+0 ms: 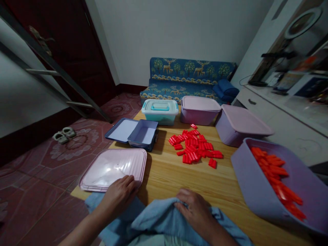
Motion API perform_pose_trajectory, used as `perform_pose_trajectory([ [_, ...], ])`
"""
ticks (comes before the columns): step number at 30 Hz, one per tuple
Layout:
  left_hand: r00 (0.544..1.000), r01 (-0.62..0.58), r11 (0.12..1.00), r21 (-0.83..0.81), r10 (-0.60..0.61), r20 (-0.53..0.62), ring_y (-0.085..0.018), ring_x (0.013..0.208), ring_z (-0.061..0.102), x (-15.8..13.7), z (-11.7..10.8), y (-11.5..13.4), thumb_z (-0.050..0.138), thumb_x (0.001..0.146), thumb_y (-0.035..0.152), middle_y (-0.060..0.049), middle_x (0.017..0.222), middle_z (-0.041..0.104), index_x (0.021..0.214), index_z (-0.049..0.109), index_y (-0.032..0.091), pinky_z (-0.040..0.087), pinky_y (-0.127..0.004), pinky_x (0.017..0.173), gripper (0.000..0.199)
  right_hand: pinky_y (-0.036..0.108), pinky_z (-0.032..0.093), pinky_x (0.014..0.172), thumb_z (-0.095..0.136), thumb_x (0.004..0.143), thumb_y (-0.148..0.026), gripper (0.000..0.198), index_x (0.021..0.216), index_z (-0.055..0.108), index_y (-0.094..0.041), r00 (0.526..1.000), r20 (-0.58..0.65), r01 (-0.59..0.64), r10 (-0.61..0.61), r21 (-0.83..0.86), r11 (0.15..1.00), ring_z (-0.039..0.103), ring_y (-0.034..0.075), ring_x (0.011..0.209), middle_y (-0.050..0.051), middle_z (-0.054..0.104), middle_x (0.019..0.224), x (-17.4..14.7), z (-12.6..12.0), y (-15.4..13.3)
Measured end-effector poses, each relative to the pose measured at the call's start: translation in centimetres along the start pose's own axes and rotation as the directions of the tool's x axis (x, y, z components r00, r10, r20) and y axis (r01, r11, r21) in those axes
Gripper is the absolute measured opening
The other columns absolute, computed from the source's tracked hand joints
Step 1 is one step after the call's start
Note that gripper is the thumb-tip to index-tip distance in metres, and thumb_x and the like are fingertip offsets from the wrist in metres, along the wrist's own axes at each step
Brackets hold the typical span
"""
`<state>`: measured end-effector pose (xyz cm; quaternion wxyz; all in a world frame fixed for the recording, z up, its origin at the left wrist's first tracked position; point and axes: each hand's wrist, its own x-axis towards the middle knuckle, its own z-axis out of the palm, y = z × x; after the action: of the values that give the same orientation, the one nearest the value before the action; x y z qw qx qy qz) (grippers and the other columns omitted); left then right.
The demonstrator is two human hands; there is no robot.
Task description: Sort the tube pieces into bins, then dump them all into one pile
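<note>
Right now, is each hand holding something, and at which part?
The right hand grips the blue cloth at a bunched fold near its top edge. The left hand rests on the near edge of the pink lid and on the cloth; it grips nothing.

Counter (166, 174) holds everything. Near edge: cloth (153, 222) with both hands on it, left hand (119, 194) at its left part touching the flat lid (112, 167) just behind, right hand (196, 212) at its middle. Behind the lid: open small box (143, 135) with its own lid (123, 130) at its left. Centre: pile of small pieces (196, 145). Right near: open bin (256, 184) with more pieces (278, 181) inside. Back row, left to right: handled box (160, 111), closed bin (200, 109), second closed bin (241, 124). Sofa (189, 78) behind counter. Slippers (64, 134) on floor, left.
</note>
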<state>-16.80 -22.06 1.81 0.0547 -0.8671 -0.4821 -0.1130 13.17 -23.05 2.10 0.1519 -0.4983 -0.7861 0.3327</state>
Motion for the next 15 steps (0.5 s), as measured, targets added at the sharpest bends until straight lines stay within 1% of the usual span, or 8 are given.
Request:
perform_pose_trajectory([
  [2, 0.998, -0.006, 0.999, -0.035, 0.004, -0.059, -0.015, 0.069, 0.056, 0.1, -0.8, -0.3, 0.046, 0.092, 0.020, -0.002, 0.076, 0.058, 0.085, 0.057, 0.019, 0.045, -0.026, 0.063, 0.013, 0.024, 0.037, 0.070, 0.052, 0.089, -0.028, 0.023, 0.073, 0.064, -0.018, 0.999, -0.037, 0.025, -0.021, 0.107, 0.994, 0.056, 0.014, 0.077, 0.001, 0.061, 0.078, 0.3, 0.2, 0.2],
  [4, 0.991, 0.017, 0.998, -0.054, -0.024, -0.133, -0.014, 0.070, 0.057, 0.1, -1.9, -0.8, 0.044, 0.094, 0.023, -0.002, 0.080, 0.058, 0.089, 0.056, 0.019, 0.045, -0.025, 0.066, 0.013, 0.024, 0.037, 0.067, 0.051, 0.090, -0.033, 0.030, 0.067, 0.061, -0.017, 0.997, -0.075, 0.033, -0.016, 0.238, 0.971, 0.053, 0.014, 0.071, 0.001, 0.057, 0.071, 0.6, 0.2, 0.3],
  [7, 0.971, 0.069, 0.997, -0.045, -0.078, -0.225, -0.014, 0.074, 0.058, 0.0, -3.7, -1.7, 0.044, 0.095, 0.024, -0.003, 0.085, 0.058, 0.090, 0.054, 0.019, 0.044, -0.025, 0.070, 0.012, 0.024, 0.039, 0.064, 0.051, 0.088, -0.044, 0.039, 0.060, 0.057, -0.017, 0.987, -0.146, 0.004, 0.065, 0.430, 0.903, 0.051, 0.014, 0.067, 0.000, 0.051, 0.064, 0.7, -0.2, 0.5],
  [9, 0.960, 0.097, 0.995, -0.025, -0.100, -0.262, -0.015, 0.077, 0.058, -0.3, -4.6, -2.2, 0.045, 0.094, 0.024, -0.004, 0.088, 0.058, 0.091, 0.052, 0.019, 0.044, -0.025, 0.070, 0.010, 0.025, 0.041, 0.066, 0.054, 0.087, -0.048, 0.039, 0.063, 0.059, -0.017, 0.970, -0.178, -0.038, 0.165, 0.558, 0.829, 0.052, 0.016, 0.069, 0.000, 0.054, 0.066, 0.7, -1.0, 0.5],
  [12, 0.948, 0.132, 0.991, 0.001, -0.126, -0.294, -0.016, 0.078, 0.058, -0.7, -5.3, -2.6, 0.045, 0.094, 0.024, -0.004, 0.090, 0.058, 0.092, 0.051, 0.020, 0.043, -0.025, 0.070, 0.007, 0.026, 0.044, 0.067, 0.060, 0.082, -0.047, 0.033, 0.070, 0.064, -0.017, 0.931, -0.200, -0.062, 0.305, 0.736, 0.674, 0.056, 0.017, 0.069, 0.000, 0.060, 0.068, 0.8, -2.5, 0.9],
  [14, 0.943, 0.143, 0.990, -0.003, -0.137, -0.304, -0.016, 0.077, 0.058, -0.8, -5.4, -2.7, 0.045, 0.094, 0.024, -0.004, 0.090, 0.058, 0.091, 0.051, 0.020, 0.043, -0.026, 0.070, 0.007, 0.028, 0.045, 0.064, 0.066, 0.076, -0.047, 0.030, 0.072, 0.066, -0.017, 0.883, -0.239, -0.039, 0.404, 0.820, 0.571, 0.057, 0.017, 0.064, 0.000, 0.062, 0.065, 1.2, -3.5, 1.5],
  [15, 0.940, 0.145, 0.989, -0.007, -0.140, -0.310, -0.016, 0.077, 0.058, -0.8, -5.4, -2.7, 0.045, 0.093, 0.024, -0.004, 0.090, 0.058, 0.091, 0.051, 0.021, 0.043, -0.026, 0.071, 0.007, 0.028, 0.046, 0.062, 0.068, 0.073, -0.048, 0.031, 0.073, 0.067, -0.017, 0.842, -0.278, -0.018, 0.463, 0.843, 0.538, 0.057, 0.017, 0.062, 0.000, 0.063, 0.063, 1.5, -4.0, 2.1],
])
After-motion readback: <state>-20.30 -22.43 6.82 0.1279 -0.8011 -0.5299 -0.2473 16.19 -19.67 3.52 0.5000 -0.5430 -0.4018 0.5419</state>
